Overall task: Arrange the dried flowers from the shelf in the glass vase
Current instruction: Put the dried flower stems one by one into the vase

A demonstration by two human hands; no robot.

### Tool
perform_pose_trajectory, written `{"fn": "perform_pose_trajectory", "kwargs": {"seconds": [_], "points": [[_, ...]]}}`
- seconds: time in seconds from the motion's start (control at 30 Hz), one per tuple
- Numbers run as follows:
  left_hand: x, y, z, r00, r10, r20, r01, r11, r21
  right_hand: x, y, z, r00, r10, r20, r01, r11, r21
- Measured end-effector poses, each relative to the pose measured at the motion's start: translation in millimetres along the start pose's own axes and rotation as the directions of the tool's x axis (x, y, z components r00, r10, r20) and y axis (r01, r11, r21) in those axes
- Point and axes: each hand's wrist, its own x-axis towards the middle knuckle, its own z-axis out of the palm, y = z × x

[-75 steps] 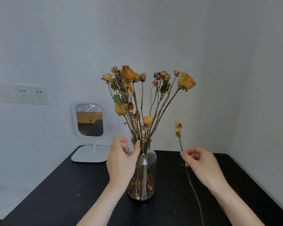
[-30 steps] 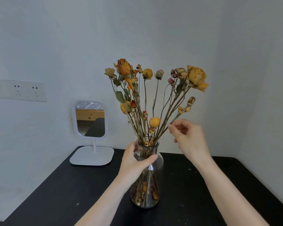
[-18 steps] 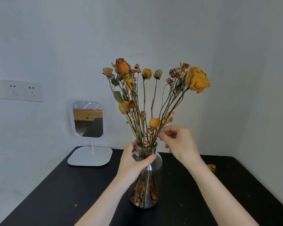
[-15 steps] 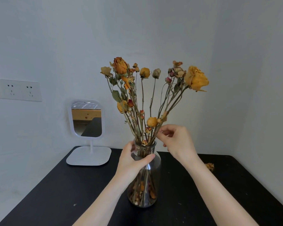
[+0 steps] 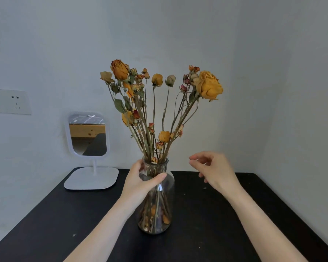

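Far left on the wall, a white socket plate [image 5: 9, 101]. On the black desk [image 5: 45, 224], against the wall, a white stand mirror [image 5: 87, 135]. At centre, a glass vase [image 5: 156, 201] upright on the desk, full of dried flowers [image 5: 159, 103], stems fanning out above the mouth, loose petals at the bottom. Left hand [image 5: 140, 183] wrapped round the vase neck, fingers [image 5: 156, 177] clenched on the glass. Right hand [image 5: 215, 171] just beside the rim, apart from the stems, fingers loosely curled, released, holding nothing.
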Motion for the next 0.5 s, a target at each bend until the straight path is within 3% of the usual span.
{"fn": "perform_pose_trajectory", "kwargs": {"seconds": [0.17,0.33,0.5], "points": [[-0.8,1.0,-0.4,1.000,0.004,-0.027,-0.003,0.999,0.041,-17.8,62.2,-41.7,0.960,0.280,-0.016,-0.280,0.956,-0.081],[-2.6,2.6,0.3,0.997,0.067,-0.050,-0.056,0.979,0.196,-43.7,113.7,-67.0,0.856,0.518,0.004,-0.477,0.791,-0.384],[-6.1,5.6,-1.8,0.996,0.091,-0.016,-0.083,0.959,0.271,-60.2,132.0,-60.9,0.747,0.662,0.069,-0.519,0.644,-0.563]]}}
